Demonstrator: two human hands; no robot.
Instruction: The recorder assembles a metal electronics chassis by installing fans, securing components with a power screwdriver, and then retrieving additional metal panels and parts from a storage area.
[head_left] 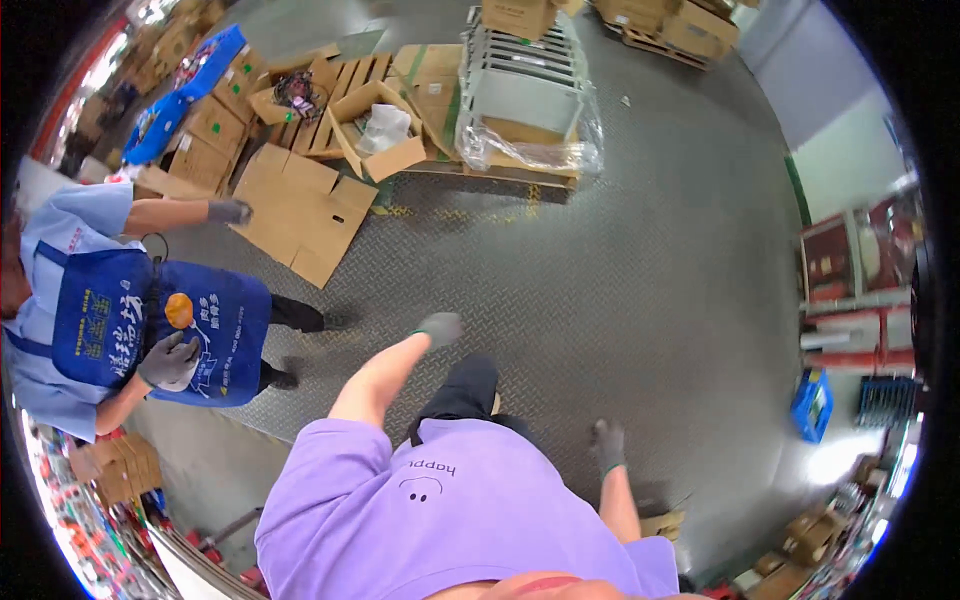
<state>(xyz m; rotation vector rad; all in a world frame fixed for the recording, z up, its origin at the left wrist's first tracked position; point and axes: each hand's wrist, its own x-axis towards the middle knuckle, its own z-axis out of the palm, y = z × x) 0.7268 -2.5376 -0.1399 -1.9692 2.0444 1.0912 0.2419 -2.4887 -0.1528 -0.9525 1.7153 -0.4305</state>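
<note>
- Currently, the wearer's left hand (440,328), gloved, hangs over the metal floor (690,260); no object shows in it. Fingers look loosely curled; cannot tell how wide the grip is.
- Right hand (608,445), also gloved, is out beside the body, nothing visible in it. Slight blur; grip width cannot be told.
- Nearest thing ahead of the left hand: a flat cardboard sheet (305,215), lying on the floor before the pallets, well apart from that hand.
- Near the right forearm: a small cardboard piece (662,525), partly hidden.
- Co-worker (90,300) in a blue apron stands to the left, one gloved hand near the sheet's edge; contact cannot be told.
- Done, as judged: sheet is laid flat; open box (378,130) holds clear plastic; stacked panels (528,95) sit on a pallet (520,178), partly wrapped in clear film (590,140).
- Left, as judged: all handling by the wearer; neither hand touches an item. Finer stage cannot be read.
</note>
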